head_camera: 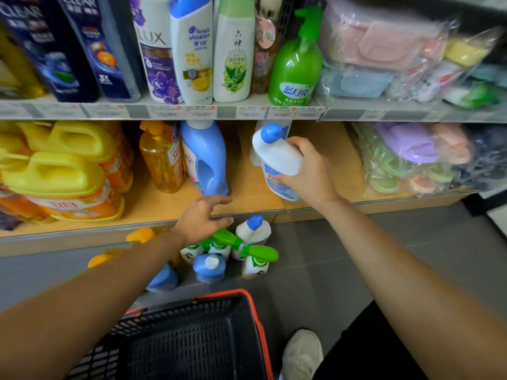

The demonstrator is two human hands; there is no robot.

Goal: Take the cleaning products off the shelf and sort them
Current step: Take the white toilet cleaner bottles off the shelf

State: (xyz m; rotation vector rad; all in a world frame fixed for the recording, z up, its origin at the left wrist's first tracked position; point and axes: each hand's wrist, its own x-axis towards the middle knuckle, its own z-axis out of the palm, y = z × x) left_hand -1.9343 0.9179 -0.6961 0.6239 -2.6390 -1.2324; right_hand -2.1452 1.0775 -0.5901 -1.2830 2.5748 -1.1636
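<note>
Shop shelves fill the view, above a grey tiled floor (pixel 356 264). On the wooden lower shelf (pixel 164 209) the right hand (pixel 307 171) is closed around a white bottle with a blue cap (pixel 277 157), tilted, near a blue bottle (pixel 205 160). The left hand (pixel 203 218) is open, fingers spread, holding nothing. Several bottles (pixel 233 250) stand on the floor. The black basket with red rim (pixel 192 344) looks empty. Upper labels read LUX (pixel 152 39) and CLEAR (pixel 20 12).

Both forearms bare, no sleeves, watch or rings visible. Left hand (pixel 203 215) and right hand (pixel 307 171) ungloved. Dark trousers (pixel 370 349), pale sneaker (pixel 301 352).
</note>
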